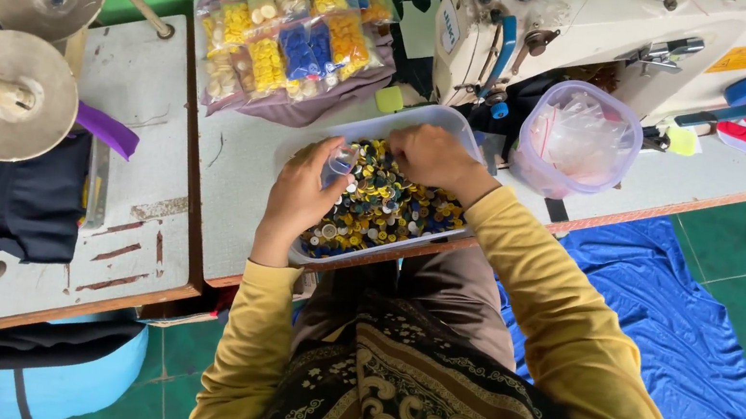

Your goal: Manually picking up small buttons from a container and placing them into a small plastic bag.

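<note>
**Over the button tray: sorting in hand, a pick to drop into the bag**

Over the shallow white plastic tray (462, 127), heaped with small yellow, dark blue and green buttons (383, 206), both my hands are at work. My left hand (302, 192) sits at the tray's nine o'clock edge, its grip pinched together on a small clear plastic bag (340, 160) held mouth-up. My right hand (434, 157) lies at the twelve o'clock side of the heap, fingers curled down into the buttons; whether that grip is clamped on a button or merely raking I cannot tell, the fingertips being hidden.

I judge this the picking step: choosing buttons of one colour for the little bag. The next move calls for a fine pinch, a short carry toward nine o'clock, and a steady bag mouth so nothing spills back.

At eleven o'clock on the grey bench (243, 162) lies a pile of clear packets of sorted yellow, blue and orange buttons (295, 38). At two o'clock stands a round translucent tub of empty clear bags (578, 136), just beside the cream sewing machine (612, 29).
</note>
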